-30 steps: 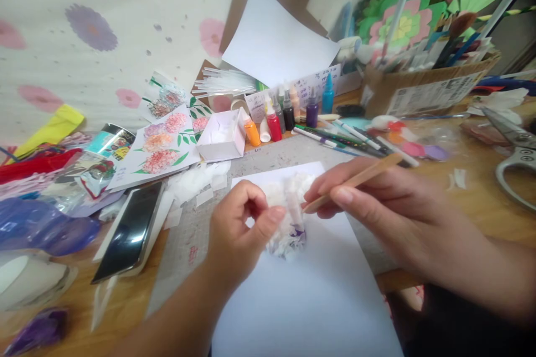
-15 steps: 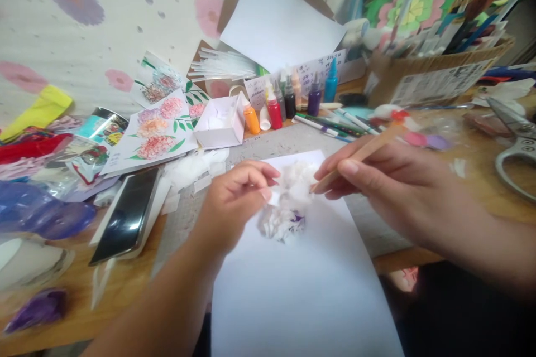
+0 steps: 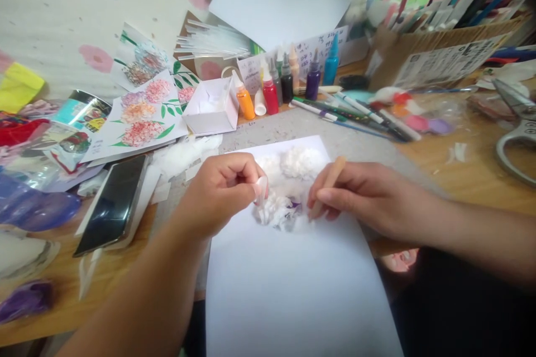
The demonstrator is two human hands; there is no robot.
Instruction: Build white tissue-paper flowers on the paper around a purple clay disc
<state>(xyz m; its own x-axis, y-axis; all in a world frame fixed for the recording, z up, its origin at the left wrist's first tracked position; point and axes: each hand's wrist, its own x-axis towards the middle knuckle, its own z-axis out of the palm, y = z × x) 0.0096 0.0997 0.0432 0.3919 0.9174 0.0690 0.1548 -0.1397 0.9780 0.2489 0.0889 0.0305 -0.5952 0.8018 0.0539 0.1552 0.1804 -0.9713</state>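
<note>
My left hand [image 3: 234,192] pinches a small piece of white tissue paper [image 3: 262,187] between thumb and fingertips. Between the fingers of my right hand [image 3: 355,195] is a thin wooden stick [image 3: 330,187], its lower tip pointing down near the paper. Both hands are over a white sheet of paper [image 3: 288,290]. On the sheet sits a ruffled white cluster [image 3: 276,209] with a bit of purple showing in it. Farther up the sheet lies another fluffy white cluster [image 3: 299,163], with more white ruffles left of it.
At left lie a phone [image 3: 113,203] and white tissue scraps [image 3: 188,153]. Behind are a flower picture [image 3: 142,117], a small white box [image 3: 211,106] and several paint bottles, one orange [image 3: 245,103]. Pens [image 3: 352,111] lie behind my right hand; scissors [image 3: 521,134] are far right.
My right hand has lowered the stick from the upper cluster to beside the lower one, and the stick is more upright. My left hand has shifted slightly left, still pinching tissue. The view has shifted.
</note>
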